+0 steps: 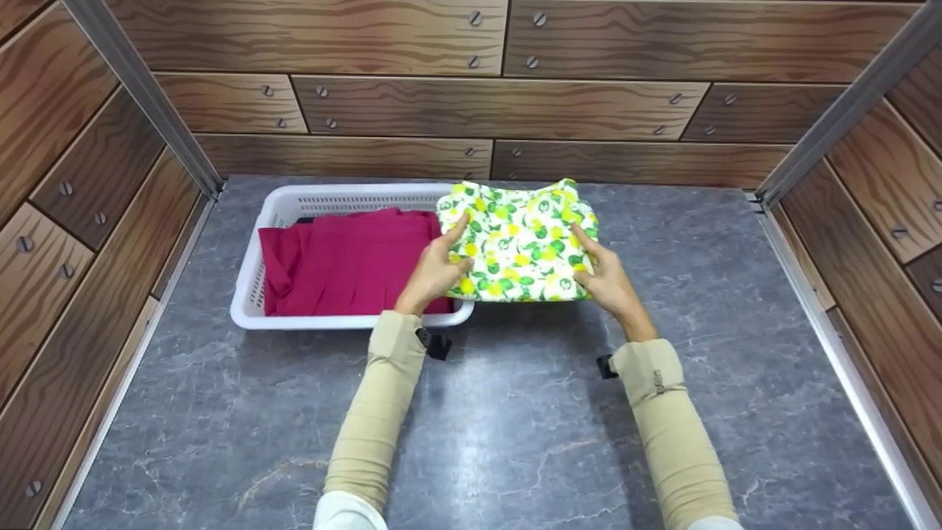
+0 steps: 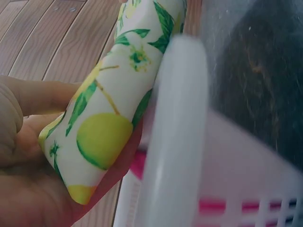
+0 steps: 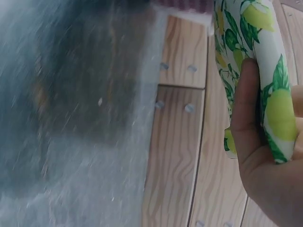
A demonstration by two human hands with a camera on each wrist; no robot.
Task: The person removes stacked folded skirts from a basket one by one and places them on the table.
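Left hand: this one (image 1: 438,269) grips the left edge of the folded lemon-print cloth (image 1: 522,243), its forearm reaching in from the near side
Right hand: this one (image 1: 607,276) grips the right edge, forearm angled inward
Lemon-print cloth: held up, overlapping the right end of the white plastic basket (image 1: 353,322)
Tabletop: grey, marbled (image 1: 515,427)
Walls: wood-plank panels (image 1: 500,107)
Count: two hands, one basket, one lemon-print cloth, one maroon cloth (image 1: 353,258) inside the basket

A table (image 1: 515,456) lies below the left hand (image 1: 438,269) and right hand (image 1: 607,280); beyond both, a wall (image 1: 486,107), with a left post (image 1: 146,96) and right post (image 1: 839,121) outward of them.
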